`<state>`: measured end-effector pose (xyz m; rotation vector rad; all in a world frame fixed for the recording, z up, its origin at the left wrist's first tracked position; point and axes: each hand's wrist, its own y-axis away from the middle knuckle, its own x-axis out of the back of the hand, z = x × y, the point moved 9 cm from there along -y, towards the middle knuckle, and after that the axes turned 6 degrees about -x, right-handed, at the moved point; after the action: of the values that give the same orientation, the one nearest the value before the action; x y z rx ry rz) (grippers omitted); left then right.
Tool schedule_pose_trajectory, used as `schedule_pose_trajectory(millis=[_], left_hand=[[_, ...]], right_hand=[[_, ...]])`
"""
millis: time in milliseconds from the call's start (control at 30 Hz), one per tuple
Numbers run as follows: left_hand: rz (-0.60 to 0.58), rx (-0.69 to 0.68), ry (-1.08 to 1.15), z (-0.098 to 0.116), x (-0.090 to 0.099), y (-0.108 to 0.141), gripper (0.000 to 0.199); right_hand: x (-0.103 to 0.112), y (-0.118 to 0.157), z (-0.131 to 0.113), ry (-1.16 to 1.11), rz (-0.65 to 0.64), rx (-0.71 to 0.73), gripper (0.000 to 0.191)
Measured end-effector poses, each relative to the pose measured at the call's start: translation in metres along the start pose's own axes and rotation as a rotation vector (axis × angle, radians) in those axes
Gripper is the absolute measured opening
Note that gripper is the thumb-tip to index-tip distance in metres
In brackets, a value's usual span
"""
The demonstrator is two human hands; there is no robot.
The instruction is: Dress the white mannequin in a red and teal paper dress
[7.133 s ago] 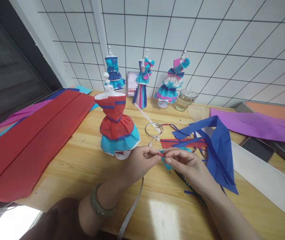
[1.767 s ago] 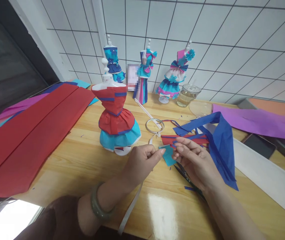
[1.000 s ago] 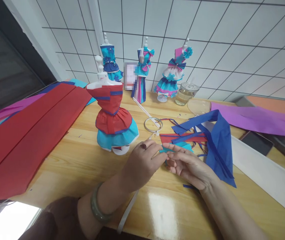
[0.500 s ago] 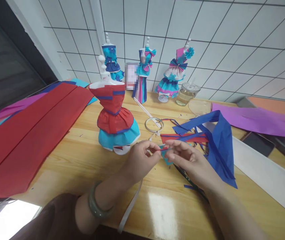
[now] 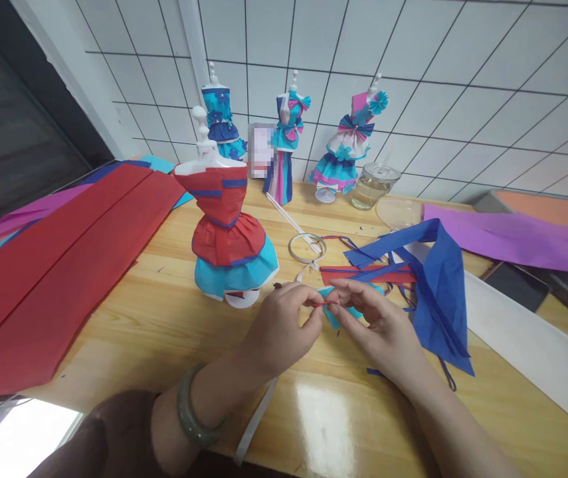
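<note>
Between my two hands is a small strip of red fabric [image 5: 324, 303], pinched at both ends. My left hand [image 5: 284, 325] has thumb and forefinger closed on one end. My right hand [image 5: 383, 325] pinches the other end with its fingertips. Just behind the fingers, a turquoise fabric piece [image 5: 332, 317] lies on the table, partly hidden by my right hand. To the left of my hands stands a small white mannequin [image 5: 208, 156] upright on its base, wearing a red and turquoise dress [image 5: 224, 232] with blue trim.
Three dressed mannequins, one with bows [image 5: 291, 126], stand along the tiled wall beside a lidded glass [image 5: 374, 186]. A roll of tape [image 5: 307, 247] and blue fabric [image 5: 440, 292] lie beyond my hands. Red fabric sheets [image 5: 74, 265] cover the left; a phone [image 5: 513, 285] lies right.
My right fingertips have closed in on the red strip, which now shows less blue. The dark tool under my right hand is no longer visible there.
</note>
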<state>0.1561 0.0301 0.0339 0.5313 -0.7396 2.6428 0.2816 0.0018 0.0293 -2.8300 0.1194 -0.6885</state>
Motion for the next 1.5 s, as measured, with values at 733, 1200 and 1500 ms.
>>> schedule_pose_trajectory(millis=[733, 1200, 1500], left_hand=[[-0.083, 0.563, 0.725, -0.04, -0.024, 0.007, 0.011], [-0.084, -0.166, -0.138, 0.009, -0.006, 0.001, 0.019], [-0.082, -0.162, -0.193, 0.005, -0.007, 0.0, 0.012]], right_hand=[[-0.001, 0.003, -0.017, 0.198, 0.028, 0.109, 0.025], [0.002, 0.003, -0.018, 0.228, 0.067, 0.108, 0.027], [0.001, 0.003, -0.02, 0.277, 0.05, 0.125, 0.027]])
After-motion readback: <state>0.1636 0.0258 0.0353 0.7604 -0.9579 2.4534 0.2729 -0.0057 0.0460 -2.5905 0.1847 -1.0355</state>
